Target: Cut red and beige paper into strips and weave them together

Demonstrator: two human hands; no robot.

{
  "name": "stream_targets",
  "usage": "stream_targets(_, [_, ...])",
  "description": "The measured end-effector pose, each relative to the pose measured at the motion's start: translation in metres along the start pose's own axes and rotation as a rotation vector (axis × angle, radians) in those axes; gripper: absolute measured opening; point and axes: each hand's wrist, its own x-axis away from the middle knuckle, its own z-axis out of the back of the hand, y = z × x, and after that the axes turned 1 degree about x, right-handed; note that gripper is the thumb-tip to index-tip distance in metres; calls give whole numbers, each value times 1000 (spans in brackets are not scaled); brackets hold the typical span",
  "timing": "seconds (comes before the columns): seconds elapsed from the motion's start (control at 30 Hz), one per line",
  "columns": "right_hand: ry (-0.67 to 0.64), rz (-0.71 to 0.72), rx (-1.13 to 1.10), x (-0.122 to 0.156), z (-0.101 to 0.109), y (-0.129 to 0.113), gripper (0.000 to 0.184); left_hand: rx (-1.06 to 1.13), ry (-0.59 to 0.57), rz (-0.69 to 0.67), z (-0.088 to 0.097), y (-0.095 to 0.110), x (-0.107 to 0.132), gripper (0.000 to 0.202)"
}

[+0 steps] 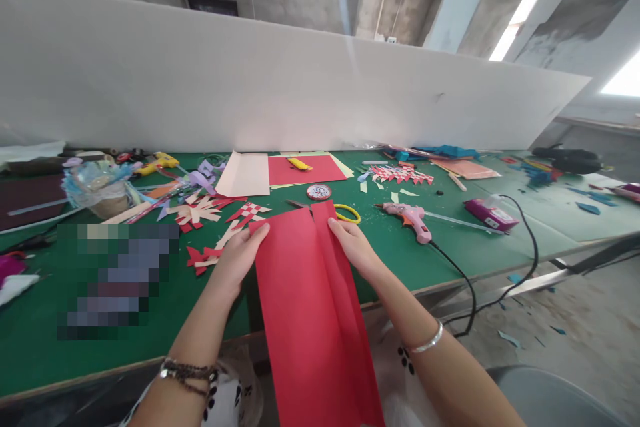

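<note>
A long red paper sheet (305,293) lies from the green table (450,253) toward me, hanging over the near edge, with a lengthwise fold right of its middle. My left hand (240,255) grips its far left edge, fingers curled on the paper. At the far right edge, my right hand (354,243) pinches the folded flap. Both wrists wear bracelets.
A pink glue gun (411,218) with a black cord lies to the right of the sheet. A yellow ring (349,213), a round tin (319,192), red-and-cream woven paper pieces (210,213), red card (305,170) and scraps lie beyond. A white board (250,93) backs the table.
</note>
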Motion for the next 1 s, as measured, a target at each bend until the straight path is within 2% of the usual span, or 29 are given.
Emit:
stream_targets(0.1, [-50, -21, -41, 0, -1, 1, 43, -197, 97, -101, 2, -1, -3, 37])
stream_targets(0.2, [-43, -28, -80, -1, -2, 2, 42, -302, 137, -204, 2, 0, -3, 36])
stream_targets(0.67, [-34, -80, -84, -5, -8, 7, 41, -323, 161, -260, 8, -2, -5, 35])
stream_targets(0.77, [9, -90, -65, -6, -7, 8, 41, -430, 230, -276, 12, -1, -7, 38])
stream_targets(0.87, [30, -39, -7, -7, -6, 9, 42, -545, 236, -337, 22, 3, -6, 45])
stream_targets(0.93, [25, 3, 21, -6, -5, 9, 42, -676, 320, -434, 34, 6, -4, 48])
stream_targets(1.0, [35, 2, 19, -6, -4, 9, 43, -885, 520, -482, 50, 4, -3, 51])
